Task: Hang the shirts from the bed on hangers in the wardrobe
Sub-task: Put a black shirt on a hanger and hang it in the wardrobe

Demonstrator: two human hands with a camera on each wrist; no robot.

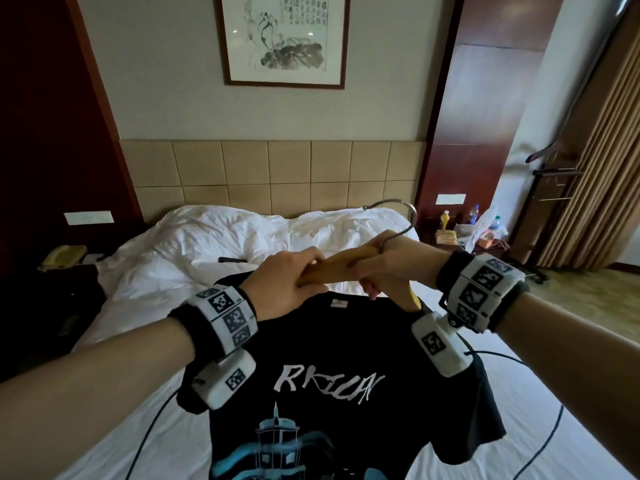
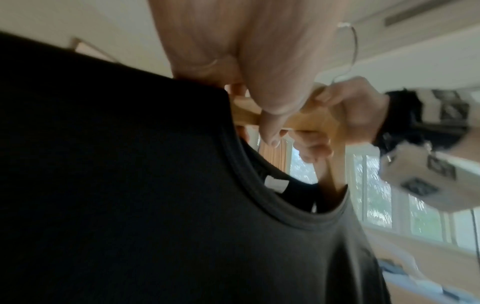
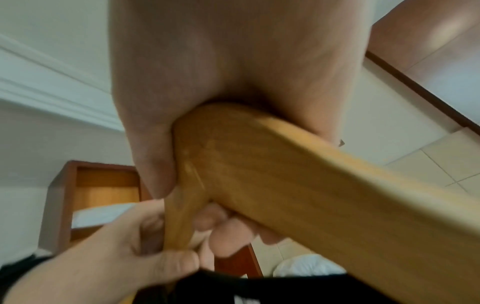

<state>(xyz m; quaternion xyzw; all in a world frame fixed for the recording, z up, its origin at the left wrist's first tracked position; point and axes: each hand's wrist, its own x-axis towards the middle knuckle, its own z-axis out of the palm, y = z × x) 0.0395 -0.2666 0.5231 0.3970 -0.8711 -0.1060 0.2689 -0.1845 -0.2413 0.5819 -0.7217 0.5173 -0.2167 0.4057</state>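
Black printed T-shirt [image 1: 346,375] drapes soft from a smooth wooden hanger [image 1: 332,268] above the rumpled white bed [image 1: 242,237]; left hand [image 1: 287,282] and right hand [image 1: 391,265] both curl tight round the bar, curved metal hook [image 1: 401,216] up

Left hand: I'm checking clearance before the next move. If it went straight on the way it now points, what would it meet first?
The left hand, gripping the wooden hanger, points toward the right hand, which grips the same hanger close beside it. It would probably meet that hand's fingers first, though the gap between them is hard to judge.
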